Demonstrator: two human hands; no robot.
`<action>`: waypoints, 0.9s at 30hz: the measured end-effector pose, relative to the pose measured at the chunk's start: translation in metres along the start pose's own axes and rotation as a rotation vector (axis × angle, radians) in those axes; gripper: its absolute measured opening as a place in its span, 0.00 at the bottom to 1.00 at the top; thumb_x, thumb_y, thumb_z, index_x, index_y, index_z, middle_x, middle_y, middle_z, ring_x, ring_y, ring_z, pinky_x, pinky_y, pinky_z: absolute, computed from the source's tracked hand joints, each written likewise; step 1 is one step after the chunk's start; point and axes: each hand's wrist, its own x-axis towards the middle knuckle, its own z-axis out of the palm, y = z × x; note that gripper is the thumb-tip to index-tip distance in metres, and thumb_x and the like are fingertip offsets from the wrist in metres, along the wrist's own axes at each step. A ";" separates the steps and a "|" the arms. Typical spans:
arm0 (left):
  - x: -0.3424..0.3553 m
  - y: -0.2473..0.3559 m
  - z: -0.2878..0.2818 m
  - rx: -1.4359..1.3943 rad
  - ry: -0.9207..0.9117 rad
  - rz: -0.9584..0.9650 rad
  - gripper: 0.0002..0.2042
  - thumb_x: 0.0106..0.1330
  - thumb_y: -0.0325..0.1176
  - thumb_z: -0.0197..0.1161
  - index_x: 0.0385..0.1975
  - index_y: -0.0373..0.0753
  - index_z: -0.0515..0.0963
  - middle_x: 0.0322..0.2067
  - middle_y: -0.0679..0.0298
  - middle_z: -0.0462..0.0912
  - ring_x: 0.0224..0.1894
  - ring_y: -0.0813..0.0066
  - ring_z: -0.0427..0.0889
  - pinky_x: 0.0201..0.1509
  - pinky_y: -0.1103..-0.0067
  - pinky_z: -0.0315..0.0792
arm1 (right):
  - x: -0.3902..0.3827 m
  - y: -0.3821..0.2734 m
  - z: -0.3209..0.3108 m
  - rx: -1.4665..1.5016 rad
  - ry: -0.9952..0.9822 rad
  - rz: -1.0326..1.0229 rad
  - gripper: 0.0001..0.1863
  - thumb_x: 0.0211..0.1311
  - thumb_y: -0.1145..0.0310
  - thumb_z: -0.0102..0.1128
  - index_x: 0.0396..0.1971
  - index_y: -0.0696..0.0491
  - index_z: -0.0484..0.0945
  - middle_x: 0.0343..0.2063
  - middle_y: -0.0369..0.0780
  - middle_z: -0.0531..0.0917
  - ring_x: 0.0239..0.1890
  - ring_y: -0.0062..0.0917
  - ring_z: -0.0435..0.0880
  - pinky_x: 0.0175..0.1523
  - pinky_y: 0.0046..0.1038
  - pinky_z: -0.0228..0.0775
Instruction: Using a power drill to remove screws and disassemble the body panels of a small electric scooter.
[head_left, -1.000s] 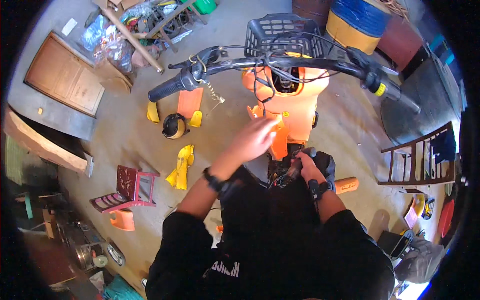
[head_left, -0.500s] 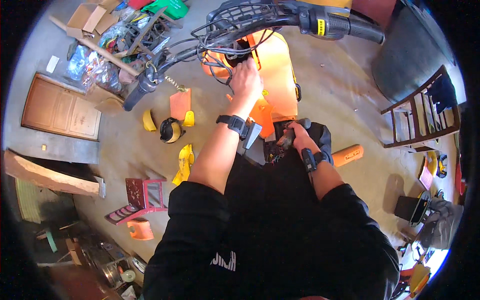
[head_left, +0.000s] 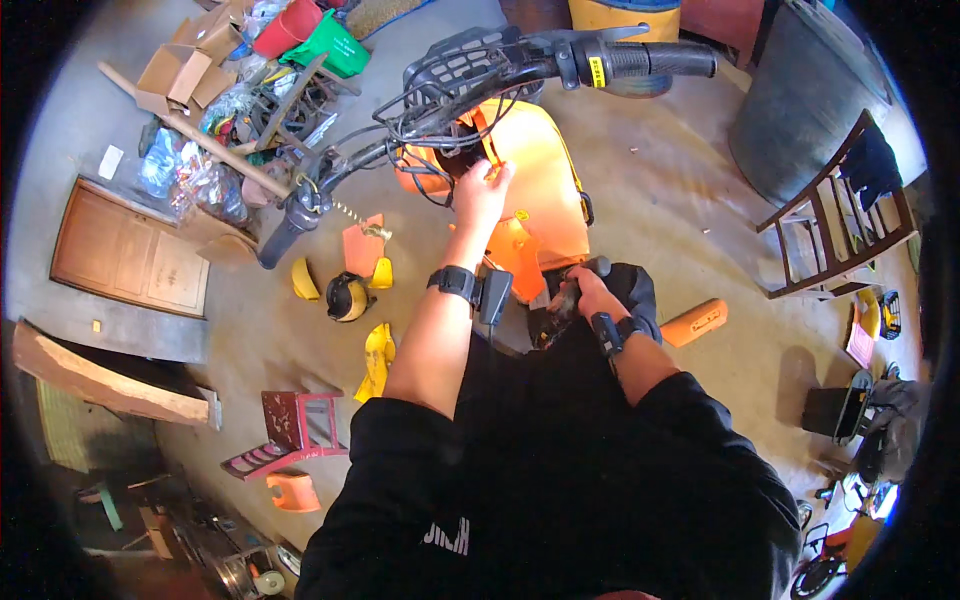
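In front of me stands an electric scooter with an orange front panel [head_left: 550, 170] and black handlebars [head_left: 470, 95]. My left hand [head_left: 482, 195] is closed at the panel's inner edge, beside a dark opening crossed by loose cables. Its thumb and finger pinch that edge, as far as I can make out. Below it, a smaller orange piece [head_left: 517, 255] hangs at an angle. My right hand [head_left: 595, 295], low by my lap, is wrapped round a dark, worn object [head_left: 562, 300] with a rounded end; its kind is unclear. Both wrists carry black straps with small devices.
Yellow and orange body parts, including a yellow cover [head_left: 376, 360] and an orange strip [head_left: 695, 322], lie on the floor. A red stool [head_left: 290, 420] lies left. A wooden chair [head_left: 835, 225] and large grey barrel [head_left: 805, 100] stand right. Boxes and bags fill the far left.
My left hand has drawn back from the opening to the panel's edge, so its thumb and finger now show. My right hand keeps its hold. The whole view has shifted a little.
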 end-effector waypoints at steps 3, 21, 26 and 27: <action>-0.022 -0.049 -0.050 0.244 0.090 -0.074 0.22 0.62 0.52 0.60 0.31 0.33 0.78 0.29 0.48 0.82 0.35 0.47 0.81 0.38 0.64 0.73 | 0.002 -0.085 0.091 0.414 -0.087 0.555 0.09 0.55 0.70 0.58 0.36 0.53 0.74 0.29 0.41 0.78 0.30 0.34 0.80 0.35 0.38 0.77; 0.000 0.022 -0.007 -0.378 0.112 -0.179 0.11 0.68 0.35 0.59 0.37 0.31 0.74 0.27 0.62 0.79 0.27 0.78 0.74 0.35 0.77 0.69 | -0.001 -0.053 0.046 0.382 0.130 0.475 0.05 0.55 0.70 0.57 0.31 0.53 0.73 0.24 0.42 0.79 0.27 0.36 0.80 0.34 0.41 0.76; -0.004 0.003 -0.016 -0.394 0.180 -0.242 0.09 0.67 0.32 0.60 0.37 0.30 0.74 0.28 0.62 0.80 0.29 0.79 0.76 0.36 0.78 0.70 | -0.003 -0.062 0.067 0.411 0.174 0.542 0.05 0.54 0.71 0.56 0.31 0.53 0.74 0.24 0.42 0.78 0.27 0.36 0.80 0.34 0.41 0.76; -0.004 0.001 -0.013 -0.398 0.173 -0.241 0.09 0.67 0.32 0.60 0.37 0.30 0.74 0.28 0.62 0.80 0.29 0.79 0.76 0.36 0.78 0.70 | -0.004 -0.059 0.063 0.403 0.180 0.512 0.04 0.54 0.72 0.56 0.31 0.53 0.74 0.24 0.42 0.78 0.27 0.36 0.80 0.34 0.41 0.76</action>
